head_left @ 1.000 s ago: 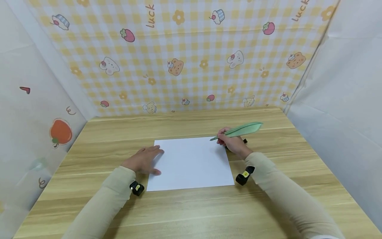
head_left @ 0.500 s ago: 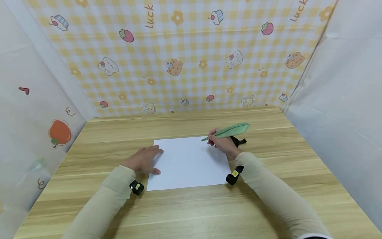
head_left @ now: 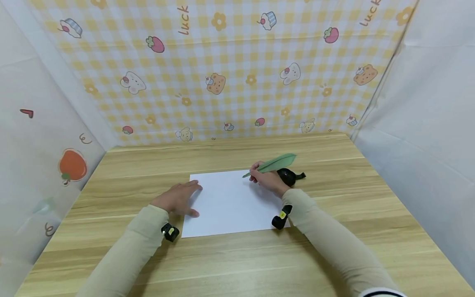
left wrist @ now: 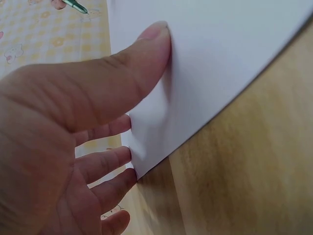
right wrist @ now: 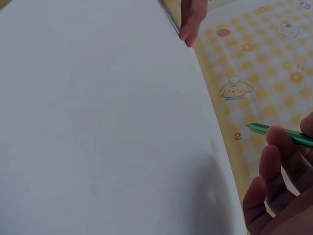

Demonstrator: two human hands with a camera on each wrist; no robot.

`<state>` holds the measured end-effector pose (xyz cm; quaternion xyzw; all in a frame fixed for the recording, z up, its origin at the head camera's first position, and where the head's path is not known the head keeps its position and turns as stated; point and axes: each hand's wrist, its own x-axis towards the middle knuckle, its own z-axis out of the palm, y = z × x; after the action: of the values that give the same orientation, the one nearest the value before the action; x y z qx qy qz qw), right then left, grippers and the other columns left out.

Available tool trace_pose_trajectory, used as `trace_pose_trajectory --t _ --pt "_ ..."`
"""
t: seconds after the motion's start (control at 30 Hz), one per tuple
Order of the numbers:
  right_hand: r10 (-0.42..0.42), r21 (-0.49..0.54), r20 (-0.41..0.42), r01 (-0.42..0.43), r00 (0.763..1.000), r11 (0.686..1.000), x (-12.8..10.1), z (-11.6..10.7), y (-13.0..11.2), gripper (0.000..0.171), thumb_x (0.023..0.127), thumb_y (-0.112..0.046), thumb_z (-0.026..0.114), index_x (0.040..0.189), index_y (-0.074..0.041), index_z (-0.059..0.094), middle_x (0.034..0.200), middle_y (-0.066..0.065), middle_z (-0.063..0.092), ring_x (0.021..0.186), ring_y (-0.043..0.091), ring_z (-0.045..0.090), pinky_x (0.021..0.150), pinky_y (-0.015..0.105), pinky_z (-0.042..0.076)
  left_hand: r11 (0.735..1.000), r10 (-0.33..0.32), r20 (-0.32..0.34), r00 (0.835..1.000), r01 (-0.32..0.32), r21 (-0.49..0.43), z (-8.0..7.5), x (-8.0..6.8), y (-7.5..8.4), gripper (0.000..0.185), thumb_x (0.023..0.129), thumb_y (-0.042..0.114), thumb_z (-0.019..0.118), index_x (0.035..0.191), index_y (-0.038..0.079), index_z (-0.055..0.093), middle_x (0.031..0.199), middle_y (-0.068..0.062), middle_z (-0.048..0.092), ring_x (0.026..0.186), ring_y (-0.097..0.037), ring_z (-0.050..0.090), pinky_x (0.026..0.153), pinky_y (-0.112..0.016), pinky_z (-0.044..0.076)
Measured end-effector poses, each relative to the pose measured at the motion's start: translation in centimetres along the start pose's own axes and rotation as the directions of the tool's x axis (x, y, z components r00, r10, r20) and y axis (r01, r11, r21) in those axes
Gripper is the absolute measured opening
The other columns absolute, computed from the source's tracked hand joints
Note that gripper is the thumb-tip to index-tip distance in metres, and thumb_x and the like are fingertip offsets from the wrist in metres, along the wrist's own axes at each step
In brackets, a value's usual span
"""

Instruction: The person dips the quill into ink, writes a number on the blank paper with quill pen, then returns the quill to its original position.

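A sheet of white paper (head_left: pixel 230 206) lies on the wooden table. My left hand (head_left: pixel 178 199) rests at its left edge, thumb and fingers spread; the thumb (left wrist: pixel 154 49) lies over the sheet in the left wrist view. A green leaf-shaped pen (head_left: pixel 276 163) is pinched in my right hand (head_left: pixel 270 180), over the paper's upper right part. The pen's narrow tip points left and its broad leaf end rises to the right. In the right wrist view the thin point of the pen (right wrist: pixel 259 129) shows beyond the fingertips (right wrist: pixel 276 136).
Just behind my right hand sits a black rounded thing (head_left: pixel 288 176) with a short stem, partly hidden by the hand. Each sleeve carries a small black wrist device (head_left: pixel 170 232). A yellow checked cloth (head_left: pixel 237 82) hangs at the table's back edge, with white cloths at both sides.
My right hand has moved left over the paper with the pen, so more of the black rounded thing shows. The left hand has stayed in place at the paper's edge.
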<state>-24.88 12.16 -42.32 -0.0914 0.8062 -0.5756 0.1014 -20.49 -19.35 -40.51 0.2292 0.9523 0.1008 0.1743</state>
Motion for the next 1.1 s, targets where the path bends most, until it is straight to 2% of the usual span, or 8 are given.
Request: trace_pose_trajectory --t 0.23,0.37,0.7,0.87,1.1 --pt "-0.009 -0.040 -0.029 0.008 1.000 0.999 0.9 0.8 0.0 0.016 0.097 -0.021 0.051 0.095 -0.007 0.059 0.081 0.006 0.067 0.079 0.019 0.063 0.065 0.027 0.046 1.000 0.018 -0.016 1.000 -0.018 0.009 0.0 0.3 -0.1 0.082 0.072 0.035 0.085 0.138 0.004 0.048 0.151 -0.022 0.034 0.139 -0.040 0.030 0.112 -0.057 0.022" --pt "-0.005 -0.036 -0.024 0.004 1.000 0.999 1.5 1.2 0.0 0.016 0.097 -0.021 0.051 0.095 -0.008 0.059 0.081 0.006 0.067 0.078 0.019 0.062 0.063 0.027 0.045 1.000 0.028 -0.020 0.999 -0.028 0.008 0.1 0.4 -0.2 0.083 0.071 0.036 0.085 0.137 0.003 0.048 0.151 -0.023 0.035 0.139 -0.039 0.029 0.113 -0.057 0.019" --pt "0.018 -0.049 -0.010 -0.018 1.000 0.999 2.3 1.6 -0.3 0.018 0.096 -0.023 0.050 0.097 -0.009 0.060 0.083 0.006 0.068 0.074 0.016 0.060 0.058 0.025 0.043 1.000 0.023 -0.025 0.999 -0.022 0.014 -0.2 0.8 -0.2 0.083 0.074 0.038 0.083 0.139 0.004 0.046 0.152 -0.022 0.033 0.140 -0.038 0.028 0.114 -0.055 0.019" --pt "0.021 -0.067 -0.030 -0.023 0.999 0.997 2.6 1.9 0.0 0.017 0.096 -0.024 0.050 0.095 -0.011 0.060 0.083 0.004 0.068 0.070 0.015 0.059 0.055 0.023 0.043 1.000 0.014 -0.018 1.000 -0.014 0.009 -0.3 0.8 -0.1 0.083 0.074 0.037 0.083 0.140 0.004 0.046 0.152 -0.021 0.032 0.140 -0.038 0.028 0.114 -0.055 0.018" --pt "0.025 -0.103 -0.026 -0.027 0.999 0.994 2.7 2.3 -0.3 0.015 0.095 -0.019 0.049 0.096 -0.009 0.059 0.086 0.005 0.068 0.074 0.015 0.061 0.059 0.023 0.046 1.000 0.008 -0.019 1.000 -0.008 0.006 -0.4 0.8 0.0 0.083 0.074 0.037 0.083 0.141 0.005 0.046 0.153 -0.020 0.031 0.141 -0.037 0.028 0.115 -0.054 0.019"
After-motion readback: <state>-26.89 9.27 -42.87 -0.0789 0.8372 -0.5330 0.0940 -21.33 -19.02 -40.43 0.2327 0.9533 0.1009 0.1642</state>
